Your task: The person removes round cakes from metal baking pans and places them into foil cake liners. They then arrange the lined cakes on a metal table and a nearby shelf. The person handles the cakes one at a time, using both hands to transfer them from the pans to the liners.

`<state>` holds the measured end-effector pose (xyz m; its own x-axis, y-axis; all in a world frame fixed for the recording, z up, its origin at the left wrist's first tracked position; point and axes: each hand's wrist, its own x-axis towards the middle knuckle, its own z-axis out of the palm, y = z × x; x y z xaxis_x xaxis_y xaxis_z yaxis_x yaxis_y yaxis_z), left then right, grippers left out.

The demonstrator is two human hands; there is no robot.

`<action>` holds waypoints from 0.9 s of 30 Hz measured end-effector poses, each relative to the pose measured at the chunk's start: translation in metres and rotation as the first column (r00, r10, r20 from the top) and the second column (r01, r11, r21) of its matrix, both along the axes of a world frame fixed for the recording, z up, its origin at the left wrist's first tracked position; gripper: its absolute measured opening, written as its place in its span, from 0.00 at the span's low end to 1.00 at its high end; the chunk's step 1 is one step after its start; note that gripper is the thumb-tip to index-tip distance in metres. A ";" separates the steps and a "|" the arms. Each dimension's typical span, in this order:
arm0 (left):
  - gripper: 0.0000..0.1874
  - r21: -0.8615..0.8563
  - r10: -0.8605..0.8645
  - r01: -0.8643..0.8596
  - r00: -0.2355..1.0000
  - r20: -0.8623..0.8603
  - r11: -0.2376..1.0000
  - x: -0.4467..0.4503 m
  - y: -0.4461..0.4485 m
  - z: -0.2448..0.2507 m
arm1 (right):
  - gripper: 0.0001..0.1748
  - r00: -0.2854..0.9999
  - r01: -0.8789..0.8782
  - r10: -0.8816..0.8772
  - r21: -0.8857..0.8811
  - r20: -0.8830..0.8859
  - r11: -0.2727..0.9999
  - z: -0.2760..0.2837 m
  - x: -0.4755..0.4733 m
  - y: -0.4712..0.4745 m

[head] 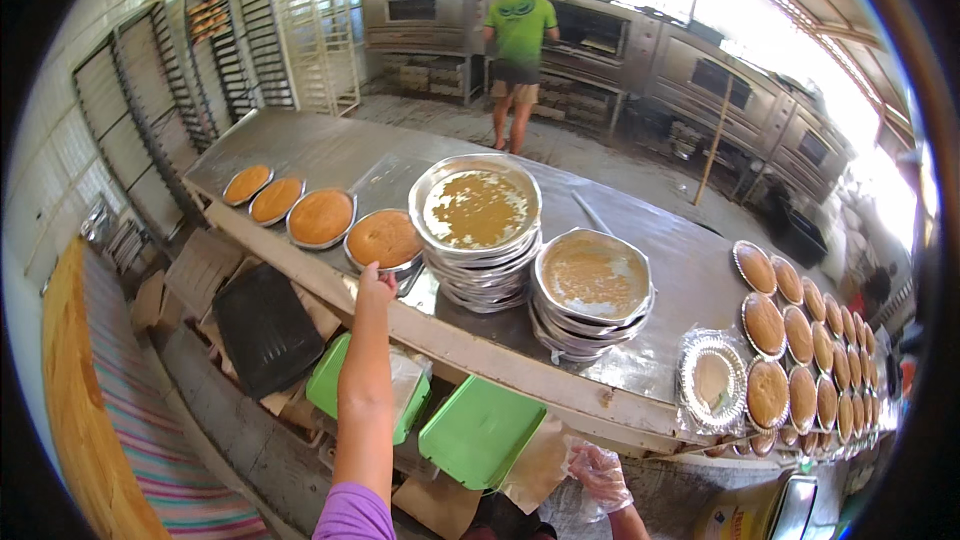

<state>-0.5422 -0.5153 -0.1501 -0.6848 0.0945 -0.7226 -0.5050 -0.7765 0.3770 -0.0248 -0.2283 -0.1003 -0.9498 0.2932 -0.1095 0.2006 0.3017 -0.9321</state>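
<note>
My left hand [379,279] is at the near rim of a round metal pan holding a golden-brown cake [385,238], its fingers closed on the rim. Three more cakes in pans, among them a round cake [322,217], lie in a row to its left. To its right rises a stack of used round pans [480,210] with crumbs stuck in the top one, and beside that a second, lower stack of pans [594,277]. My right hand [598,471], in a clear plastic glove, hangs below the table edge; whether it holds anything is unclear.
Many cakes in fluted foil pans [767,394] fill the table's right end, beside a stack of foil pans [712,381]. Green trays [482,431] and a black tray [268,330] sit below the metal table [337,139]. A person [519,37] stands at the ovens [592,30].
</note>
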 end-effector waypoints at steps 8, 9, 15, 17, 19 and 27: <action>0.22 -0.415 0.125 -0.374 0.849 -0.514 0.829 0.028 -0.007 0.037 | 0.16 1.000 -0.017 0.013 0.275 0.017 0.961 0.029 -0.006 -0.010; 0.22 -0.445 0.099 -0.361 0.854 -0.511 0.820 0.052 -0.019 0.048 | 0.16 0.999 -0.030 0.026 0.277 0.019 0.960 0.032 -0.008 -0.011; 0.15 -0.565 -0.300 -0.203 0.680 -0.669 0.800 0.270 -0.067 0.105 | 0.20 0.996 0.045 -0.039 0.071 -0.085 0.996 0.041 -0.006 -0.013; 0.13 -0.656 -0.477 0.023 0.706 -0.524 0.755 0.326 -0.048 0.119 | 0.22 0.970 0.077 -0.075 0.001 -0.232 0.997 0.037 -0.005 -0.012; 0.12 -0.617 -0.537 0.230 0.756 -0.373 0.753 0.375 0.000 0.118 | 0.27 0.986 0.023 -0.006 0.100 -0.168 0.995 0.032 -0.003 -0.009; 0.10 -0.878 -0.880 0.069 0.008 -0.474 0.474 0.431 0.196 0.164 | 0.44 0.807 0.081 -0.225 -0.275 -0.547 0.958 0.062 -0.003 0.078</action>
<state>-0.1108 -0.3192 0.0134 -0.7197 0.6663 0.1952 0.3184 0.0669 0.9456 -0.0275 -0.1508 -0.0388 -0.8063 0.4755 0.3520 -0.3594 0.0789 -0.9298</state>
